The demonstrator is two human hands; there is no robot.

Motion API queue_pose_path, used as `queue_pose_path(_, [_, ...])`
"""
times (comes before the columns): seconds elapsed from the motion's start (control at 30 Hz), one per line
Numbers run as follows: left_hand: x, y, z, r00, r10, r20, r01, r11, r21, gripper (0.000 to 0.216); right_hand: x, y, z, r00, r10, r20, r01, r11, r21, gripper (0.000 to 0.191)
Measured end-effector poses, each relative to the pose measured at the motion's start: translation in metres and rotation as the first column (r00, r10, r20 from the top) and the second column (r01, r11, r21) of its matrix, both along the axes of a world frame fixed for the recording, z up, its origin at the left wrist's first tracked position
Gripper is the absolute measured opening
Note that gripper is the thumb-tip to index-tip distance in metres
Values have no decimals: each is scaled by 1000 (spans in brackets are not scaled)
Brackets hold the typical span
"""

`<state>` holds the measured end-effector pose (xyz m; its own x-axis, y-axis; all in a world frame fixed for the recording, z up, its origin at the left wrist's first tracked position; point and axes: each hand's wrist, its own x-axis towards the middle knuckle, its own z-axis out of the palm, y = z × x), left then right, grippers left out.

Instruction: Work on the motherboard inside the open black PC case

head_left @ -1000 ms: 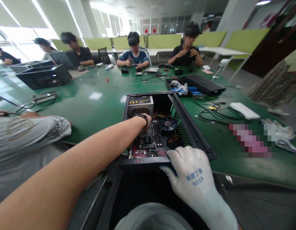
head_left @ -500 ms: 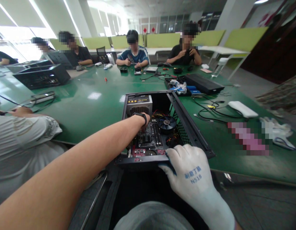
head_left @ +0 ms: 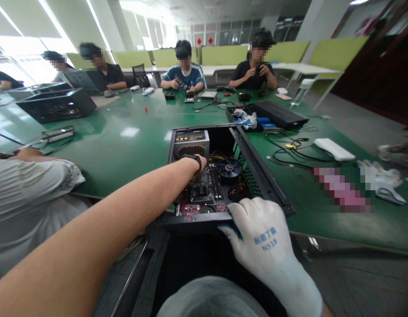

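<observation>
An open black computer case (head_left: 270,185) lies at the near edge of the table, its inside facing up. My right hand (head_left: 261,229), in a white work glove, is closed around the case's near edge, thumb below and fingers on top. Bare and with a black band at the wrist, my left hand (head_left: 200,165) reaches into the case over the motherboard (head_left: 204,191). Its fingers are mostly hidden behind the wrist, so what they touch cannot be made out. Beyond it sits the power supply (head_left: 192,143); a black fan (head_left: 229,169) is to its right.
On the green table (head_left: 124,163), cables (head_left: 283,154), a white box-like object (head_left: 334,149) and white gloves (head_left: 382,178) lie to the right. A black case part (head_left: 276,114) is farther back. Another computer case (head_left: 58,105) stands far left. A person's sleeve (head_left: 55,174) is close on my left; several people sit opposite.
Both hands and the case hold almost the same place; the view has shifted very slightly. The patterned cloth shape at the far right edge has mostly gone from view.
</observation>
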<state>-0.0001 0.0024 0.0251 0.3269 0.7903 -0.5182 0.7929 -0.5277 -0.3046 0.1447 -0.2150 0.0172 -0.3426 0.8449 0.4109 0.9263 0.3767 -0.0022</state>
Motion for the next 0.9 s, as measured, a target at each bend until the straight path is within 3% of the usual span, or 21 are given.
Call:
queue_pose_path(0.2, [-1,-2,2,999,14,35,-14,1000,4,67,-1,0,2,1000,6,2,-6,1000,-12,21])
queue_pose_path(0.43, [0,1,-3,997,35,64,-35,999,1,58,-1,-1,2,1000,0,11,0,1000,-6,21])
queue_pose_path(0.73, [2,-7,4,997,42,70,-43,999,13,53,-1,-2,2,999,-16,33,17,1000,-22,25])
queue_pose_path(0.9, [1,-9,7,998,34,61,-34,999,7,61,-1,-2,3,999,-12,33,12,1000,-17,26])
